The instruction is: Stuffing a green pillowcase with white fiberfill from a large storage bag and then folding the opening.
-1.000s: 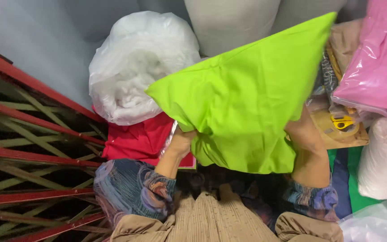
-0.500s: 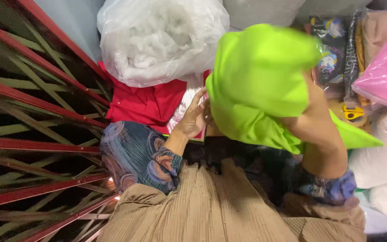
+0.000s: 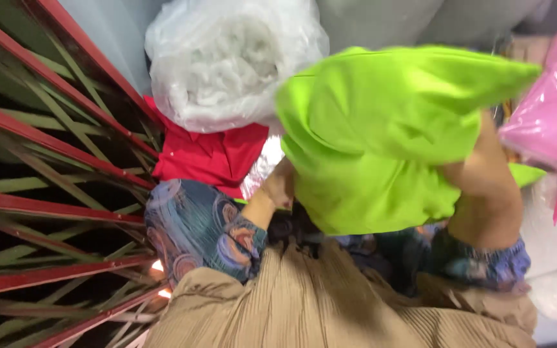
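Observation:
A bright lime green cloth (image 3: 381, 135) fills the middle of the head view, bunched and folded over. My left hand (image 3: 280, 187) grips its lower left edge, fingers partly hidden under the fabric. My right hand is buried inside the cloth; only my right forearm (image 3: 485, 193) shows, rising into the folds. Both arms wear patterned blue sleeves (image 3: 195, 225). Tan ribbed fabric (image 3: 330, 303) lies across my lap below.
A clear plastic bag of white stuffing (image 3: 227, 61) sits at the top, on a red cloth (image 3: 207, 154). Red and green metal bars (image 3: 46, 167) run along the left. Pink plastic bags (image 3: 549, 109) hang at right, white bags (image 3: 556, 258) below them.
The green cloth was spread flat, then gathered and folded over my right arm. The view moved closer, and my left hand stayed at the cloth's lower left edge.

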